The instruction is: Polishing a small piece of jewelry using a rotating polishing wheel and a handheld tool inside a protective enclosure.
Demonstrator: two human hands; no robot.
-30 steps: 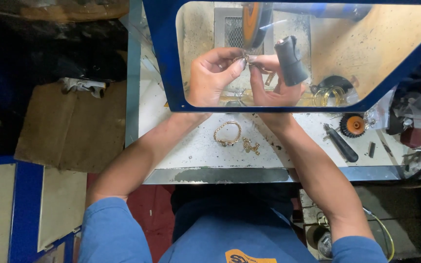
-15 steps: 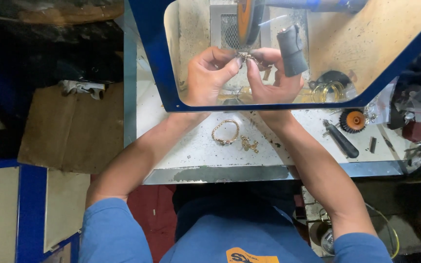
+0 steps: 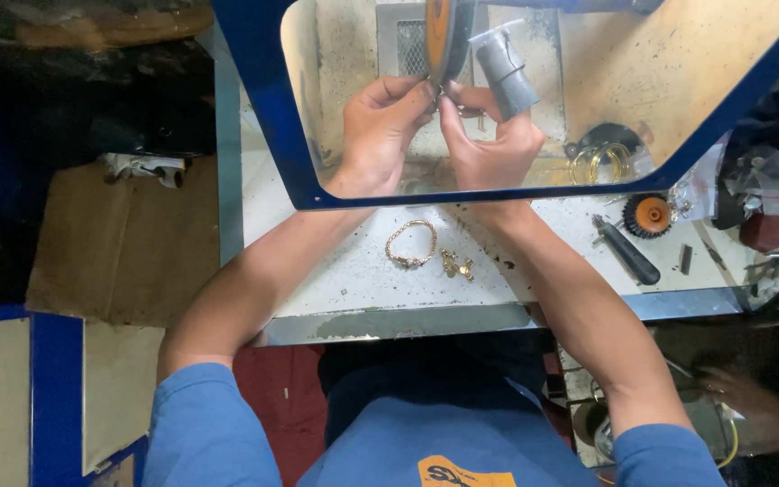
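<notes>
Behind a clear shield with a blue frame (image 3: 272, 144), both my hands meet at the lower edge of an orange polishing wheel (image 3: 438, 36). My left hand (image 3: 376, 135) and my right hand (image 3: 489, 144) pinch one small metal piece (image 3: 441, 93) between their fingertips, right at the wheel. The piece is mostly hidden by my fingers. A dark grey cylinder (image 3: 502, 68) sticks up from beside my right hand; whether that hand holds it I cannot tell.
A gold bracelet (image 3: 410, 245) and small gold pieces (image 3: 457, 264) lie on the white bench (image 3: 335, 271) in front of the shield. To the right are gold bangles (image 3: 601, 162), an orange brush wheel (image 3: 651, 215) and a black-handled tool (image 3: 628, 252). Another person's hand (image 3: 750, 397) shows at lower right.
Both hands have moved up and a little left with the small piece, from below the wheel to its edge. The grey cylinder moved with them.
</notes>
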